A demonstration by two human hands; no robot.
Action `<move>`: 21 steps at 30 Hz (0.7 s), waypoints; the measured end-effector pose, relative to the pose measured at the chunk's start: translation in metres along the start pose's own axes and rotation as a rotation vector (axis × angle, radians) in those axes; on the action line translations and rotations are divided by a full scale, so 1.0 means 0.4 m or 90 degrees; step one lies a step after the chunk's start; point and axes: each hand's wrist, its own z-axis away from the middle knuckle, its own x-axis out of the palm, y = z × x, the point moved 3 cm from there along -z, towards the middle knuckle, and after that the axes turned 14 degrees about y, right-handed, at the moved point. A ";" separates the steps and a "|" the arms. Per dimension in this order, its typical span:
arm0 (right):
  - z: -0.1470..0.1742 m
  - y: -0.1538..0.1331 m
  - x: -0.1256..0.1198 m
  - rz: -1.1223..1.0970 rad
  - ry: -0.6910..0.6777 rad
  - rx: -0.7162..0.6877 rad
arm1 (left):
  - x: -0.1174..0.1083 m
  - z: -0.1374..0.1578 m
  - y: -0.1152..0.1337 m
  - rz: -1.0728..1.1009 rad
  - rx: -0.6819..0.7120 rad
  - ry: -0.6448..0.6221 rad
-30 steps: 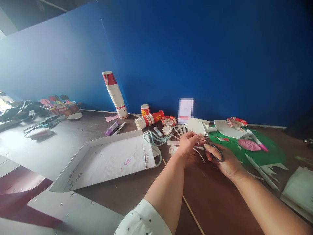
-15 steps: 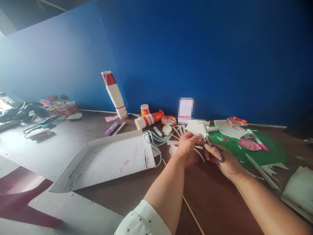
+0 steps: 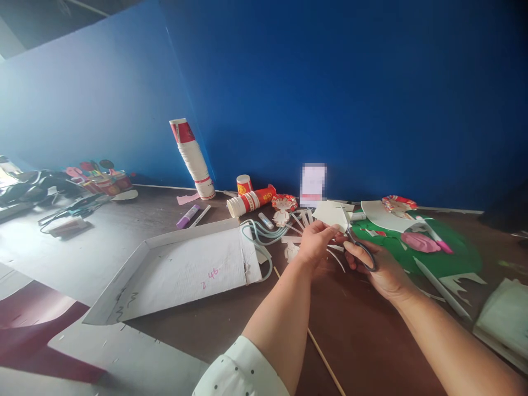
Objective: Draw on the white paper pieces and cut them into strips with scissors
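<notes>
My left hand [image 3: 317, 242] is closed on a piece of white paper [image 3: 331, 214], pinching its lower edge between thumb and fingers. In my right hand [image 3: 379, 269] is a pair of scissors [image 3: 366, 254] with dark handles; its blades point up and left against the paper's right side. How far the blades are parted I cannot tell. White paper strips [image 3: 306, 217] lie on the table just beyond my left hand. To the left of them rests a small paper figure [image 3: 282, 212] with a red-and-white fringed mane.
A shallow white cardboard tray [image 3: 181, 275] lies at left. Behind stand a tall leaning stack of paper cups [image 3: 193, 159] and more cups [image 3: 251, 202] on their side. A green sheet [image 3: 457, 258] with a pink piece [image 3: 421, 242] is at right. A thin wooden stick [image 3: 324, 360] lies in front.
Almost nothing differs. The view has shifted very slightly, while both hands keep the paper and the scissors in nearly the same place.
</notes>
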 end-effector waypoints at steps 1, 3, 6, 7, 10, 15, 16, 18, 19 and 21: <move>0.000 0.000 0.000 0.005 0.000 -0.002 | 0.000 0.000 0.001 -0.003 0.001 0.002; -0.002 0.001 -0.001 0.012 0.001 -0.008 | -0.001 0.001 0.003 -0.008 0.002 0.004; -0.006 0.007 -0.003 0.012 -0.003 -0.012 | -0.001 0.002 0.005 -0.013 0.005 0.001; -0.007 0.009 -0.004 0.010 -0.004 -0.012 | -0.001 0.002 0.006 -0.013 0.007 0.000; -0.008 0.010 -0.005 0.010 -0.004 -0.015 | -0.001 0.002 0.007 -0.014 0.009 -0.003; -0.008 0.010 -0.007 0.009 -0.003 -0.011 | -0.001 0.000 0.006 -0.012 0.002 -0.003; -0.009 0.011 -0.008 0.010 -0.004 -0.011 | -0.001 -0.001 0.006 -0.012 0.002 -0.003; -0.010 0.012 -0.009 0.012 -0.007 -0.015 | -0.001 -0.002 0.006 -0.013 0.005 -0.002; -0.010 0.013 -0.009 0.011 -0.008 -0.018 | -0.001 -0.002 0.007 -0.013 0.006 -0.004; -0.011 0.014 -0.010 0.009 -0.010 -0.019 | -0.001 -0.002 0.008 -0.016 0.004 -0.008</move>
